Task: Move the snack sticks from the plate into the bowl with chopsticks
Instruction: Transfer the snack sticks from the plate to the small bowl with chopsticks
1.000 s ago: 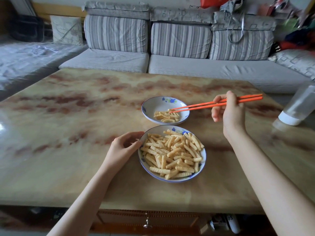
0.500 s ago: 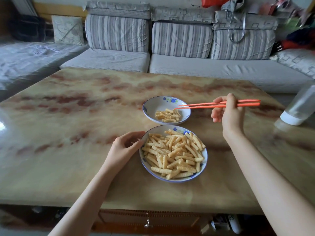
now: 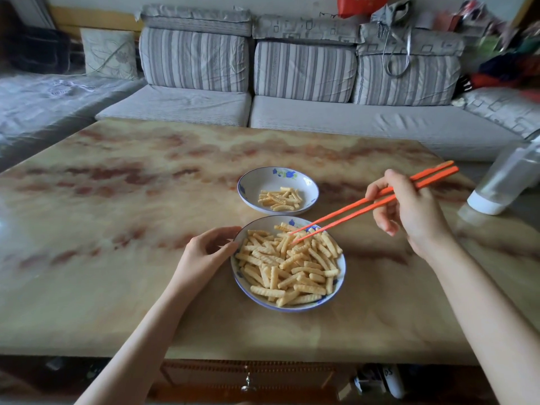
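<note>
The snack sticks (image 3: 287, 266) lie heaped on the plate (image 3: 342, 268), which sits on the tabletop (image 3: 117, 229) between the two hands. A smaller lot of sticks (image 3: 280, 198) lies in the bowl (image 3: 254, 185), just beyond the plate and up-left of the right hand. The right hand (image 3: 409, 211) is closed around a pair of orange chopsticks (image 3: 365, 204), gripping them past the middle; they slant down and leftward from the hand, and their tips reach the far part of the heap, slightly apart, with no stick seen pinched between them. The left hand (image 3: 204, 252) rests against the plate's left rim, fingers curled and thumb near the edge. Out past the right hand, a clear bottle (image 3: 508, 179) stands on its white cap at the tabletop's edge. A striped sofa (image 3: 292, 92) stretches behind.
</note>
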